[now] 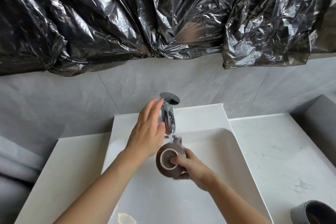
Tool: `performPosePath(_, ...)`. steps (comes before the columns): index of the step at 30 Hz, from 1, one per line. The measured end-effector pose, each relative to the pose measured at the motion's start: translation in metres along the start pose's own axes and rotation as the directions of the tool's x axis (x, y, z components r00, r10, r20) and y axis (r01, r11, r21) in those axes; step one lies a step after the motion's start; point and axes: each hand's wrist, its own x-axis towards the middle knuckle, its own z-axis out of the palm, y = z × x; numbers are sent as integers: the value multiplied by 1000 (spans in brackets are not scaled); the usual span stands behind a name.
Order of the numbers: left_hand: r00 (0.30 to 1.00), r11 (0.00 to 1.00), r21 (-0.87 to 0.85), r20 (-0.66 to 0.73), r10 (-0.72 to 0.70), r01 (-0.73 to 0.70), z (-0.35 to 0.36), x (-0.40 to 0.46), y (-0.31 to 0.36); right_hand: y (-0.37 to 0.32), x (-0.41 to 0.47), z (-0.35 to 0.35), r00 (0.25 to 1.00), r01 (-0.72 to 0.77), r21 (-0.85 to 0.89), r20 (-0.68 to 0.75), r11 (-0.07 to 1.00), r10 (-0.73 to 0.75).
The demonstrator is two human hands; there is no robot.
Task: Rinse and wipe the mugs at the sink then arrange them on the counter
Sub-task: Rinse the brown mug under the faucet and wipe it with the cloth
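Gripping round brown glazed mug [170, 162], right hand [192, 166]; left hand [148, 132] seemingly touching chrome faucet [169, 112].

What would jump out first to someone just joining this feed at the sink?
The crinkled black plastic sheeting draped across the whole upper wall grabs the eye first. Below it, at centre, the right hand grips a brown mug, its base turned to the camera, under the chrome tap, while the left hand reaches open-fingered beside the tap. A grey mug sits at the counter's bottom right corner.
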Motion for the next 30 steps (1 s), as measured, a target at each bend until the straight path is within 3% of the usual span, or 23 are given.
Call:
performPosePath(2,994,989,117,76,84,-92,-4,22,7,-1,-4,0,996,-86,100,26,991,84)
performPosePath(6,973,982,171,228,41,-82,1,34,11,-6,-16,-2,989,-144,334,20,932,145)
performPosePath(12,949,943,314,315,10,-114,-2,18,26,-14,-43,-9,981,-138,372,-74,918,178)
performPosePath(16,972,975,124,176,159,-182,-17,-25,38,-16,-66,-14,983,-121,374,-85,919,165)
performPosePath(18,968,998,-44,243,61,-52,-17,-57,41,-16,-73,-13,983,-123,364,-84,923,164)
performPosePath(20,899,990,-119,438,-22,82,-11,-81,41,-16,-78,-10,986,-124,337,-64,933,154)
performPosePath(22,859,974,-182,512,-21,132,-2,-90,37,-16,-80,-4,989,-126,307,-39,943,145)
performPosePath(26,882,963,-205,468,-59,173,14,-93,23,-8,-78,8,990,-110,309,-56,945,133)
performPosePath(30,898,963,-245,441,7,113,26,-91,-2,9,-65,10,996,-41,196,-70,980,55)
